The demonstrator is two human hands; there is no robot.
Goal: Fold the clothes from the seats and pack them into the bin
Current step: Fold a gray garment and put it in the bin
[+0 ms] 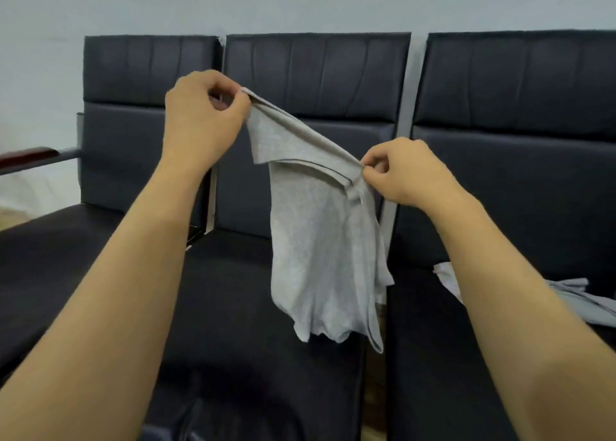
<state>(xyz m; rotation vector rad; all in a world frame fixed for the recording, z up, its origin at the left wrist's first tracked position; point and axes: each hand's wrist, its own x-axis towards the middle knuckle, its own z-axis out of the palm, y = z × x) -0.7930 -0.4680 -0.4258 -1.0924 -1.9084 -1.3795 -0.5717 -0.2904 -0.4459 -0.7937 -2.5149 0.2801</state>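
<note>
Nearest, two bare forearms reach forward over the dark middle seat [253,307]. The right hand [405,173], lower and nearer, pinches the top edge of a grey garment [320,240] between thumb and fingertips; the left hand [203,110], higher and farther left, pinches the other end of that edge. Between the two grips the edge slants down to the right, and the cloth hangs from it, long axis downward, clear above the seat. On the right seat [430,357] lies more grey clothing [566,304]. Three black backrests stand behind. No bin shows, and nothing blocks the fold.
</note>
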